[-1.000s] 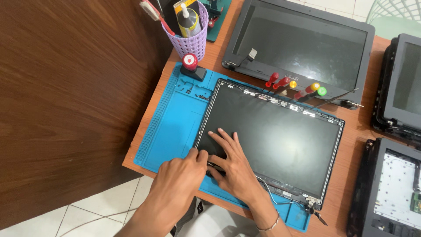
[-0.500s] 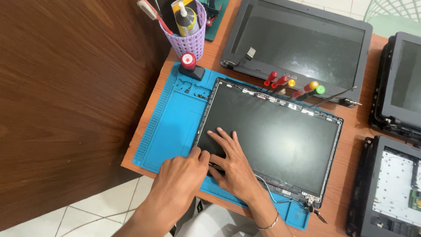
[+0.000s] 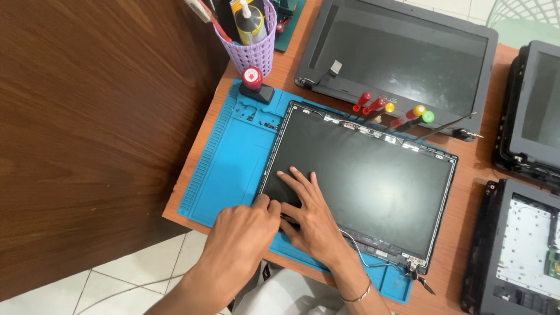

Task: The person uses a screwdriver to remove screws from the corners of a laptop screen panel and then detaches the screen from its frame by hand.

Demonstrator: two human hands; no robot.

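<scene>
Your right hand [image 3: 312, 219] lies flat on the dark laptop screen panel [image 3: 373, 175] near its lower left corner, while your left hand [image 3: 242, 230] presses at the panel's edge just beside it. The panel rests on a blue work mat [image 3: 230, 157], screwdrivers [image 3: 394, 114] lying beyond.

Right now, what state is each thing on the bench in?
Screen: dark, flat on blue mat, bezel off.
Left hand: fingertips at the screen's near edge.
Right hand: flat on the screen, fingers spread.
Screwdrivers: lying loose beyond the screen.
Basket: upright, holding tools.
Lid: lying flat, panel removed.
</scene>
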